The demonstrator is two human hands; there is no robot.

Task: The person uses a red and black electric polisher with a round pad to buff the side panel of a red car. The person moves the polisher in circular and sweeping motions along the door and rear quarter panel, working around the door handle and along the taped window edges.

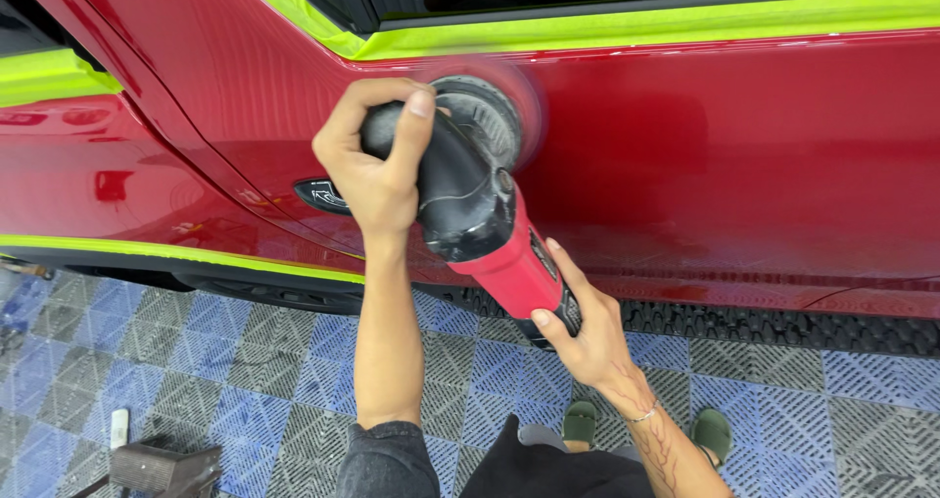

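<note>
Head view, looking down along two bare arms at the side of a red car body [744, 155]. The person holds a red and black power polisher [480, 214] against the panel. Its round pad [490, 106] is blurred with spin and lies flat on the paint, just below a strip of bright yellow-green masking tape [636, 28] that runs along the window edge.

The left hand [377, 160] grips the black head of the polisher from above, its fingers [416, 106] wrapped and pressed tight around the knob. The right hand [578, 327] holds the red rear handle, fingers curled closed around it, with a thin bracelet at the wrist.

More tape lines the lower sill at the left. Below is a floor [245, 361] of grey and blue grid tiles; green shoes [710, 429] show at the bottom.

The step in hand looks like machine polishing of the upper panel. Moving the pad on calls for keeping it flat, with steady pressure, and clear of the taped trim.
</note>
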